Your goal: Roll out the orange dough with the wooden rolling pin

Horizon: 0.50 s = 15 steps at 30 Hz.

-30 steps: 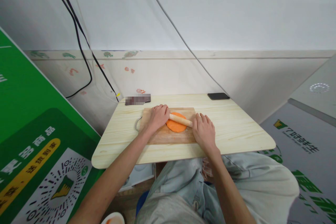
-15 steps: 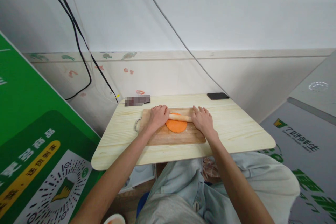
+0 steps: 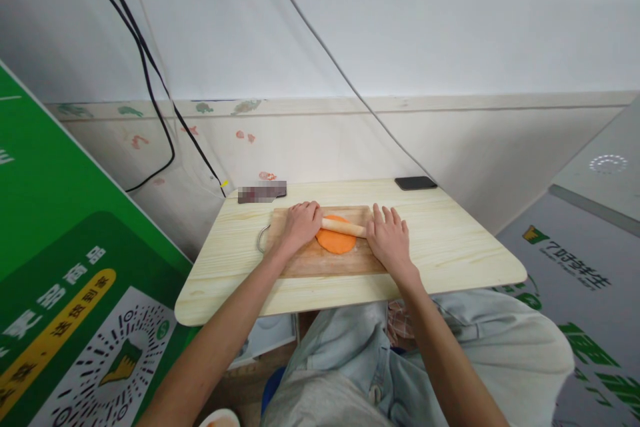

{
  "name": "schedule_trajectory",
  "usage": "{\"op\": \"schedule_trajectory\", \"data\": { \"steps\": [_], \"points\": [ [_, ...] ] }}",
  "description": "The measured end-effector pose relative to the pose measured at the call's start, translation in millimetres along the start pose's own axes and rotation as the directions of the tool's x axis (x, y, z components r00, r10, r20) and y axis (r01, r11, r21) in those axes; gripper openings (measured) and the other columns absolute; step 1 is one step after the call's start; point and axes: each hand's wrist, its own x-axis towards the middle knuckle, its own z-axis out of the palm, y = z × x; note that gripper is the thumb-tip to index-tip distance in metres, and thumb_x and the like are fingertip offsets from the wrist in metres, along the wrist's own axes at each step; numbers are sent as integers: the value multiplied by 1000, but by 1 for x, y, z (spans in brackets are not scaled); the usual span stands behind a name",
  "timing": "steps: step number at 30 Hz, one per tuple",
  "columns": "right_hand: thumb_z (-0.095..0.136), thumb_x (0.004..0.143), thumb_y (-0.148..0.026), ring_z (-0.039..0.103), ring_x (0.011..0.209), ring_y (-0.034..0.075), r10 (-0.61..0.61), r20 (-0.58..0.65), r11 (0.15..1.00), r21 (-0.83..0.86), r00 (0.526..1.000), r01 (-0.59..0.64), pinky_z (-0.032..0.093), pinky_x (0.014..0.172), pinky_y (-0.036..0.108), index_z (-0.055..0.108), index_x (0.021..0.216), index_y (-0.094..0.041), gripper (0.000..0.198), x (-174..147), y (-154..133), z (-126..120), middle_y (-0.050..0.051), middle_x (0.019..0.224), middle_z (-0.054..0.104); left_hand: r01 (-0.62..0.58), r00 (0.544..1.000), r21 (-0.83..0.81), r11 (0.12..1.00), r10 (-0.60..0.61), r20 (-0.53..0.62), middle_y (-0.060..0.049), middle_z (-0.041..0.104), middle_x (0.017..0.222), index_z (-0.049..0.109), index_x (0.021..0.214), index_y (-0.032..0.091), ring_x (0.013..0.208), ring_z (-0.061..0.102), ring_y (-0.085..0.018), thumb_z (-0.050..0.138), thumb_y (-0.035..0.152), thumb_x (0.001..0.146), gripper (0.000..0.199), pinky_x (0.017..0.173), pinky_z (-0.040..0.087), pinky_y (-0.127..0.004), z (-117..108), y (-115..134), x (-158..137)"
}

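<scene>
A pale wooden rolling pin (image 3: 344, 226) lies across a flat, round sheet of orange dough (image 3: 337, 242), its right end slightly nearer me. My left hand (image 3: 303, 223) is closed over the pin's left end, fingers curled and knuckles up. At the other end, my right hand (image 3: 390, 235) keeps its palm and thumb on the pin, the fingers reaching forward and somewhat apart. Both tips of the pin are hidden under my hands. Beneath the dough is a wooden cutting board (image 3: 330, 267) with a metal loop handle (image 3: 259, 238) on its left side.
The board sits on a light wood-grain table (image 3: 465, 253) against a wall. A black phone (image 3: 416, 183) lies at the back right, and a partly blurred dark object (image 3: 263, 192) at the back left. Cables hang down the wall. A white bowl (image 3: 220, 419) shows below.
My right hand has shifted slightly right and its fingers have straightened and lifted. The pin's right end sits a little lower. My left hand and the dough look nearly the same.
</scene>
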Motion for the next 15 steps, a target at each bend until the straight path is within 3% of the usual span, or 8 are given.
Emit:
{"op": "schedule_trajectory", "data": {
  "steps": [7, 12, 15],
  "points": [
    [31, 109, -26, 40, 161, 35, -21, -32, 999, 47, 999, 22, 36, 129, 57, 48, 166, -12, 62, -11, 2, 2, 18, 169, 52, -144, 989, 79, 986, 141, 45, -12, 78, 127, 72, 115, 20, 123, 68, -27, 32, 25, 113, 41, 113, 46, -42, -2, -6, -9],
    [27, 110, -24, 45, 159, 31, -61, -1, 994, 95, 998, 60, 37, 130, 50, 57, 158, -8, 58, -24, 2, 1, 20, 166, 55, -149, 989, 95, 984, 149, 7, -15, 66, 156, 69, 136, 16, 148, 56, -28, 29, 27, 115, 46, 127, 37, -45, -2, -7, -30],
    [26, 112, -25, 44, 160, 30, -71, -9, 993, 96, 997, 72, 37, 130, 46, 63, 152, -10, 56, -31, 1, 0, 19, 168, 53, -135, 990, 60, 989, 137, -20, -15, 64, 159, 66, 145, 14, 153, 53, -27, 27, 28, 115, 51, 130, 35, -44, -2, -6, -46]
  ]
}}
